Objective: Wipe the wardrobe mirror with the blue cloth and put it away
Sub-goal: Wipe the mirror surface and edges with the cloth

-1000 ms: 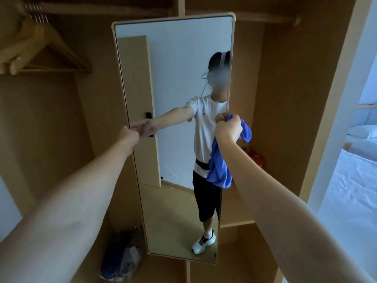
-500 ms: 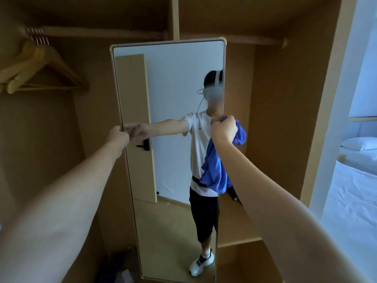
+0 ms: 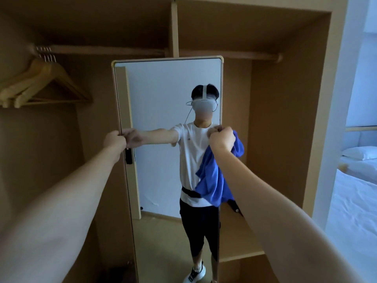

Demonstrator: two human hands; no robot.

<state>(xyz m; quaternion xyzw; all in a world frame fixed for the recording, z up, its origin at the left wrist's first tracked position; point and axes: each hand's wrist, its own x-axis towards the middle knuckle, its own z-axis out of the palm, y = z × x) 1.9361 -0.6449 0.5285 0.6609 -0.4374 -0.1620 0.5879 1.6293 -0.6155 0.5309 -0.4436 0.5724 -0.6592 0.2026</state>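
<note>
The tall wardrobe mirror stands in a thin pale frame in the middle of the open wardrobe. My left hand grips the mirror's left edge at about mid height. My right hand is closed at the mirror's right edge and holds the blue cloth, which hangs down from my fist in front of the glass. The mirror reflects a person in a white shirt with both arms stretched out.
Wooden hangers hang on the rail at upper left. A wooden shelf lies behind the mirror at lower right with a small dark object on it. A bed with white bedding is at far right.
The view has tilted up, so the mirror sits lower in frame. The mirror now faces me more squarely and looks wider. Both hands stay on its edges, the cloth still hanging.
</note>
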